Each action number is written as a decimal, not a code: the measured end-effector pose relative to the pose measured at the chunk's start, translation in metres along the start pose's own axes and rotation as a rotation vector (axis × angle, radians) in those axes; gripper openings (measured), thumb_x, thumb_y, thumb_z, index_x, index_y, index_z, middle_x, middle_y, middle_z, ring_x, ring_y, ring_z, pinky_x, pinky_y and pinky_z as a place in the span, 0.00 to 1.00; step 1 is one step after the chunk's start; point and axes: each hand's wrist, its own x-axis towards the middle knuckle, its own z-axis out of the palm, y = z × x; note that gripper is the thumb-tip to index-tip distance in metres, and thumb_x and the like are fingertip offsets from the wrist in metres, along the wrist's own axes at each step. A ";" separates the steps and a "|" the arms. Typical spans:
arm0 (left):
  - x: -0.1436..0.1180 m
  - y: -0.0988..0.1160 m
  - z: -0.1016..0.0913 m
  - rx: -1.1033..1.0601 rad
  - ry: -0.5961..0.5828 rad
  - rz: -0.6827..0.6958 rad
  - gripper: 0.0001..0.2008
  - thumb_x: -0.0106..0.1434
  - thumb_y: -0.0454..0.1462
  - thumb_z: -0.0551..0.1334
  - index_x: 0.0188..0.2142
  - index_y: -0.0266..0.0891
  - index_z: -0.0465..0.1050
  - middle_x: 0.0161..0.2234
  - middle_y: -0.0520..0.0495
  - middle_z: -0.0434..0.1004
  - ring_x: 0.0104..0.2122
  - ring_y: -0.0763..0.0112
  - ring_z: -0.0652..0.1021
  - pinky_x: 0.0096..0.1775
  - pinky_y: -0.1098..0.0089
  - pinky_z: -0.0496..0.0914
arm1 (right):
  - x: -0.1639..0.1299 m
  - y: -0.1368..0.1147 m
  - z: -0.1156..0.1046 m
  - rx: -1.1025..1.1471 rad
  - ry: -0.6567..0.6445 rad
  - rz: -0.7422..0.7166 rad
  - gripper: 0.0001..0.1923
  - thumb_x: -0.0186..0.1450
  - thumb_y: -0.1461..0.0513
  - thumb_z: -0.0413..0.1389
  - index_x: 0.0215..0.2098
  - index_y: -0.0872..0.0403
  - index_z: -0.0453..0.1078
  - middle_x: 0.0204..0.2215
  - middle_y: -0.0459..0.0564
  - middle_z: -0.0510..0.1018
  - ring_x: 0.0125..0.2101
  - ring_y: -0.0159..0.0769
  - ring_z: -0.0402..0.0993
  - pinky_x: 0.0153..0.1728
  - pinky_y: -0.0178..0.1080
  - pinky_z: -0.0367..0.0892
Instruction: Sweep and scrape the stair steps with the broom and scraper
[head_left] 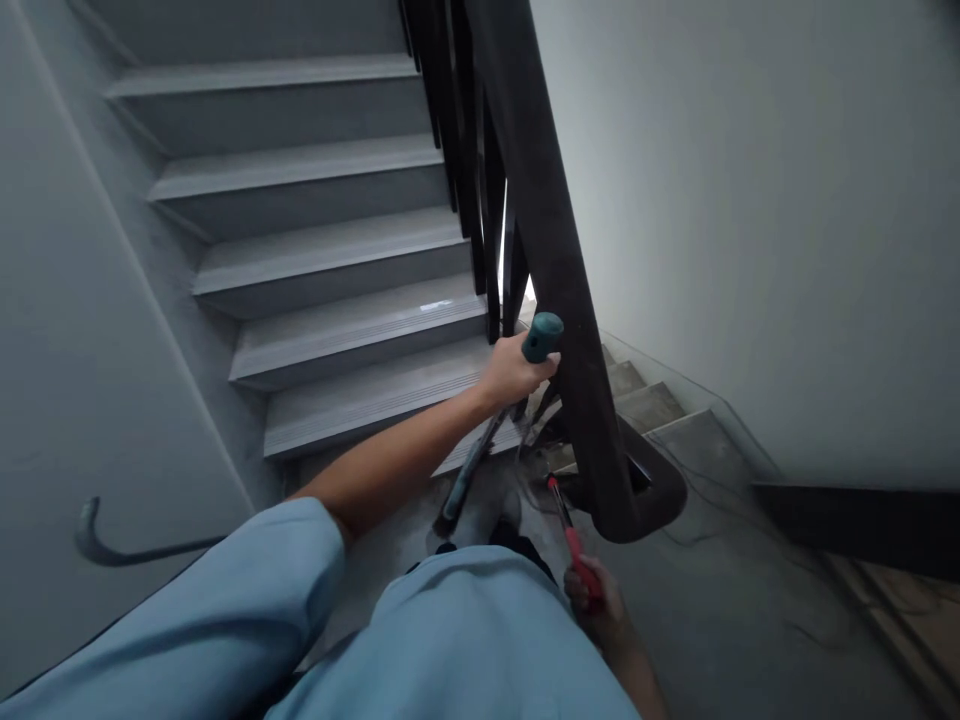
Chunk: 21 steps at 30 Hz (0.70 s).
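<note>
My left hand [516, 370] is closed around the teal, capped end [543, 338] of a long pole, right beside the dark handrail [551, 220]. The pole's lower length [469, 475], teal and dark, appears to run down from the hand toward the floor by my feet. What sits at its bottom end cannot be made out. Low in the view, my right hand [600, 595] grips a red-handled tool [579, 560]. Its slim metallic shaft points up and forward to a red tip, close to the handrail's curved end. The kind of tool is unclear.
Grey stairs [360, 240] climb ahead on the left, while another flight [652, 405] goes down beyond the railing. A wall rail [150, 555] is at lower left. Thin cables [705, 495] trail over the landing floor. A dark panel [855, 525] stands at right.
</note>
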 end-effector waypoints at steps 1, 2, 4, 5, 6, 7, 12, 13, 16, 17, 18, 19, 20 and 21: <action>-0.009 0.005 -0.010 -0.008 -0.015 0.003 0.18 0.60 0.39 0.69 0.20 0.42 0.63 0.16 0.55 0.66 0.18 0.74 0.67 0.26 0.68 0.61 | 0.000 0.001 -0.001 0.025 0.020 0.016 0.21 0.49 0.54 0.68 0.24 0.50 0.59 0.18 0.38 0.60 0.16 0.21 0.53 0.16 0.24 0.51; -0.018 0.012 -0.021 -0.031 -0.038 0.015 0.19 0.60 0.41 0.70 0.20 0.42 0.64 0.16 0.55 0.66 0.18 0.75 0.67 0.26 0.69 0.61 | -0.001 0.001 -0.001 0.059 0.045 0.039 0.20 0.48 0.55 0.68 0.25 0.50 0.60 0.18 0.38 0.60 0.16 0.20 0.53 0.16 0.24 0.50; -0.032 0.026 -0.041 -0.108 -0.096 0.061 0.20 0.61 0.43 0.72 0.20 0.41 0.65 0.16 0.54 0.68 0.18 0.75 0.67 0.24 0.70 0.61 | -0.002 0.001 0.001 0.105 0.084 0.083 0.18 0.47 0.56 0.66 0.25 0.50 0.61 0.18 0.38 0.61 0.15 0.20 0.52 0.15 0.24 0.49; -0.038 0.033 -0.049 -0.153 -0.126 0.088 0.20 0.61 0.43 0.73 0.21 0.41 0.66 0.17 0.54 0.69 0.18 0.76 0.67 0.23 0.71 0.61 | -0.003 0.000 0.003 0.114 0.092 0.094 0.17 0.47 0.57 0.66 0.25 0.50 0.61 0.18 0.39 0.61 0.15 0.20 0.52 0.14 0.24 0.49; -0.042 0.038 -0.056 -0.200 -0.154 0.112 0.21 0.61 0.43 0.74 0.21 0.41 0.67 0.17 0.54 0.69 0.18 0.76 0.68 0.23 0.71 0.61 | -0.004 -0.001 0.004 0.118 0.094 0.095 0.17 0.47 0.57 0.66 0.25 0.50 0.61 0.18 0.39 0.61 0.15 0.20 0.53 0.14 0.25 0.50; -0.045 0.040 -0.062 -0.242 -0.182 0.127 0.21 0.61 0.44 0.75 0.22 0.41 0.68 0.17 0.54 0.70 0.17 0.76 0.68 0.22 0.71 0.61 | -0.004 -0.001 0.006 0.112 0.096 0.096 0.17 0.46 0.58 0.66 0.25 0.49 0.61 0.18 0.39 0.61 0.15 0.21 0.53 0.14 0.25 0.50; -0.043 0.020 -0.059 -0.376 -0.250 0.179 0.23 0.60 0.50 0.76 0.23 0.42 0.68 0.16 0.54 0.68 0.16 0.74 0.68 0.21 0.70 0.65 | -0.006 -0.002 0.010 0.102 0.136 0.079 0.18 0.43 0.59 0.68 0.24 0.47 0.62 0.19 0.43 0.61 0.15 0.23 0.52 0.12 0.29 0.51; -0.039 0.013 -0.055 -0.366 -0.260 0.190 0.24 0.59 0.51 0.76 0.22 0.42 0.68 0.16 0.54 0.68 0.17 0.74 0.69 0.21 0.70 0.66 | -0.006 -0.002 0.011 0.104 0.146 0.083 0.18 0.42 0.59 0.68 0.23 0.47 0.62 0.19 0.43 0.61 0.15 0.23 0.51 0.12 0.29 0.51; -0.020 -0.009 -0.049 -0.348 -0.380 0.107 0.26 0.54 0.53 0.77 0.19 0.42 0.66 0.16 0.52 0.68 0.17 0.74 0.68 0.20 0.71 0.64 | -0.008 0.001 0.011 0.065 0.171 0.092 0.20 0.41 0.59 0.68 0.22 0.47 0.60 0.18 0.43 0.59 0.16 0.22 0.50 0.12 0.29 0.51; -0.012 -0.015 -0.049 -0.360 -0.430 0.059 0.27 0.51 0.54 0.77 0.19 0.42 0.65 0.15 0.53 0.68 0.16 0.75 0.67 0.20 0.72 0.63 | -0.008 0.001 0.012 0.040 0.177 0.089 0.20 0.41 0.58 0.68 0.22 0.47 0.59 0.18 0.43 0.59 0.16 0.22 0.49 0.12 0.29 0.51; -0.003 -0.020 -0.051 -0.375 -0.479 0.016 0.28 0.49 0.54 0.78 0.18 0.42 0.64 0.14 0.54 0.66 0.15 0.76 0.66 0.19 0.72 0.63 | -0.009 0.002 0.012 0.013 0.179 0.083 0.21 0.41 0.58 0.68 0.21 0.46 0.58 0.18 0.43 0.58 0.16 0.23 0.49 0.12 0.30 0.51; 0.005 -0.024 -0.053 -0.387 -0.525 -0.014 0.29 0.47 0.55 0.79 0.18 0.43 0.63 0.13 0.55 0.65 0.14 0.75 0.66 0.19 0.72 0.63 | -0.009 0.003 0.013 -0.016 0.178 0.074 0.22 0.41 0.57 0.68 0.21 0.46 0.57 0.18 0.43 0.57 0.16 0.23 0.48 0.12 0.30 0.51; 0.012 -0.027 -0.057 -0.396 -0.562 -0.030 0.30 0.46 0.56 0.79 0.18 0.43 0.63 0.13 0.55 0.64 0.13 0.75 0.65 0.18 0.71 0.64 | -0.009 0.003 0.014 -0.062 0.170 0.064 0.22 0.41 0.56 0.68 0.21 0.46 0.56 0.19 0.43 0.57 0.16 0.24 0.48 0.11 0.31 0.51; 0.018 -0.029 -0.061 -0.402 -0.588 -0.036 0.31 0.45 0.57 0.79 0.18 0.44 0.62 0.12 0.55 0.64 0.13 0.74 0.65 0.18 0.70 0.64 | -0.010 0.003 0.015 -0.121 0.161 0.056 0.23 0.42 0.54 0.68 0.21 0.46 0.55 0.19 0.43 0.57 0.16 0.24 0.47 0.11 0.32 0.51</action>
